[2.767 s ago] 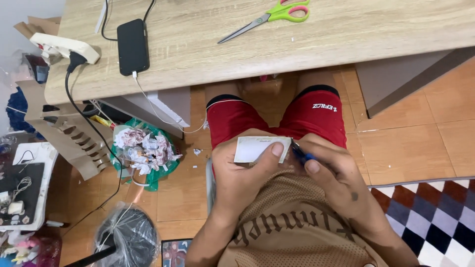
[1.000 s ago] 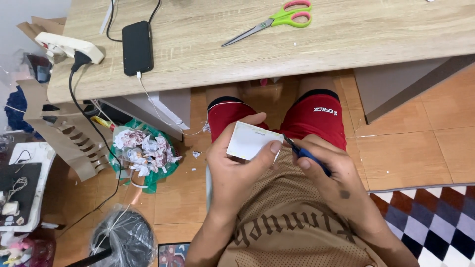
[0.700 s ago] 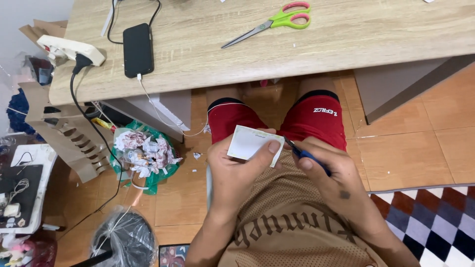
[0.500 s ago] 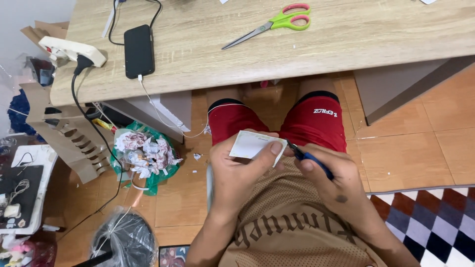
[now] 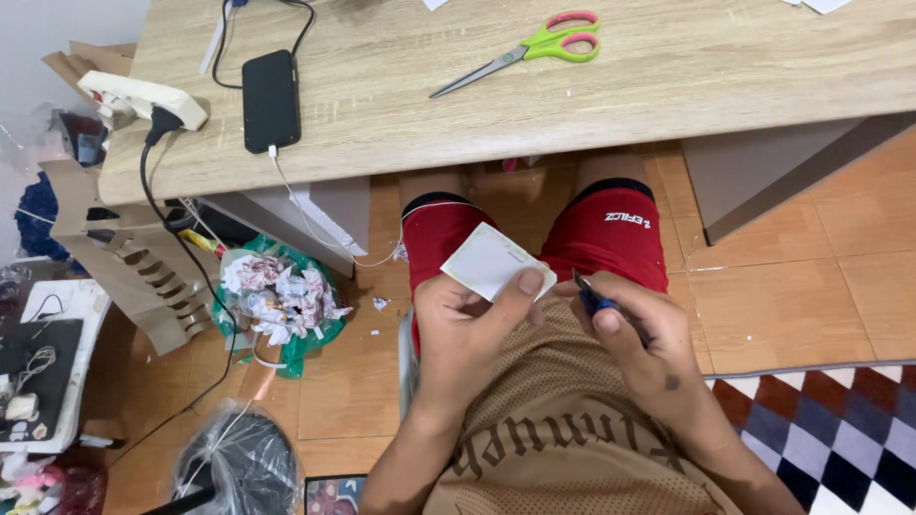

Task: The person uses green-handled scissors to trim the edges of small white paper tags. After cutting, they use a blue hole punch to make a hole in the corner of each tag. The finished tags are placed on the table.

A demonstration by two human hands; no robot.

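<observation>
Two hands share this work above my lap: my left hand (image 5: 468, 329) pinches a small white card (image 5: 494, 262) between thumb and fingers, tilted up over my red shorts (image 5: 611, 238), and my right hand (image 5: 639, 339) is closed around a dark blue craft knife (image 5: 593, 300), its tip just beside the card's right edge. I judge that I am at the trimming step, the blade set to meet the card's border, though I cannot tell whether it touches yet. The next move, as I read it, calls for a steady left pinch clear of the blade's path and a light, controlled stroke along the edge. Beyond my knees the wooden desk (image 5: 668, 86) carries green-and-pink scissors (image 5: 534, 50) and a black phone (image 5: 270, 100) on its charging cable. A green bag of paper scraps (image 5: 277, 300) sits on the floor to my left.
</observation>
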